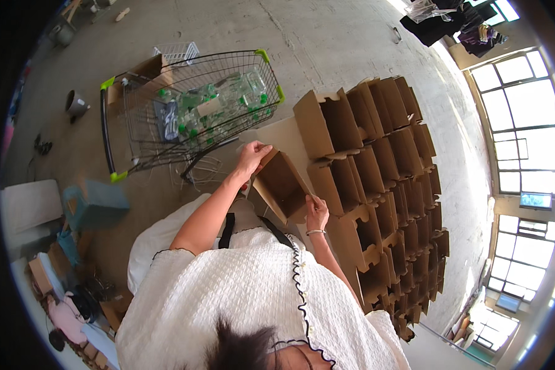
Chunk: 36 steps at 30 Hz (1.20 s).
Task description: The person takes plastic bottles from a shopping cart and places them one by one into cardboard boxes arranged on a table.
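Both hands are gripping an open cardboard box (282, 185) just left of the stacked boxes (382, 185): left hand (253, 155) pinching its top flap, right hand (317, 213) its lower edge. It is looking light, stiff yet creasable, so the folded edges are probably offering the safest hold.

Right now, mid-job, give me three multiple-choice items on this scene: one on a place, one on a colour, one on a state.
1. Where is the shopping cart?
A. beyond the hands
B. behind the person
C. on the box rows

2. What colour are the cart's corner guards?
A. red
B. green
C. blue

3. How is the cardboard box held?
A. closed flat
B. open, by both hands
C. taped shut

Answers: 1 A, it stands past the left hand. 2 B, green corners show. 3 B, the right hand grips it too, its inside showing.
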Motion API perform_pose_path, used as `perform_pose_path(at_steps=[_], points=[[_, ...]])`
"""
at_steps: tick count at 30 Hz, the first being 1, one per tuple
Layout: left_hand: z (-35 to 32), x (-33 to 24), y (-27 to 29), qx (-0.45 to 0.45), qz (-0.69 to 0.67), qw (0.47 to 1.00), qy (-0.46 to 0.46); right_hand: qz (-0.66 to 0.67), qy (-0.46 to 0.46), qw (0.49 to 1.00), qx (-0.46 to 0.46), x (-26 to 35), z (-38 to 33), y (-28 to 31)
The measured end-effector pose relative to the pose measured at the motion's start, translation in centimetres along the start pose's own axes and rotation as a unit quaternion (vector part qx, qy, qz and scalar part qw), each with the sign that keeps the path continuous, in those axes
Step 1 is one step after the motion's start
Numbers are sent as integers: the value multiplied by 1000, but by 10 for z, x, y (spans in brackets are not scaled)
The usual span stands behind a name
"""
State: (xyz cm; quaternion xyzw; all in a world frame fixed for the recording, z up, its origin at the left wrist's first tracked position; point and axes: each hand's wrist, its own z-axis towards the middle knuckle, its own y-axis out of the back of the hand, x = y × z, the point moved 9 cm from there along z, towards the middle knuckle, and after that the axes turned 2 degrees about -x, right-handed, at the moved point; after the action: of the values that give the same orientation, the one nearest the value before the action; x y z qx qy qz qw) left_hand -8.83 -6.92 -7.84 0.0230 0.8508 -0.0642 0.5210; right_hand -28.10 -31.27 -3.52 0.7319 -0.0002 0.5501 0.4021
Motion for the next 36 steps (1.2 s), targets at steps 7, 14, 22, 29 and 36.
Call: perform_pose_path(at_steps=[7,14,22,29,36], points=[[107,-31,-17,-9,239,948,-208,-87,-75,992,-45,4,71,-45],[19,-106,-78,60,703,607,-365,-6,-134,985,-110,-29,84,-66],[40,-67,-86,179,713,582,-346,-21,-112,993,-19,-36,105,-72],[55,-54,-84,192,724,609,-264,79,-121,989,28,-87,111,-95],[61,-54,-83,186,716,604,-298,169,-171,967,85,-58,103,-99]])
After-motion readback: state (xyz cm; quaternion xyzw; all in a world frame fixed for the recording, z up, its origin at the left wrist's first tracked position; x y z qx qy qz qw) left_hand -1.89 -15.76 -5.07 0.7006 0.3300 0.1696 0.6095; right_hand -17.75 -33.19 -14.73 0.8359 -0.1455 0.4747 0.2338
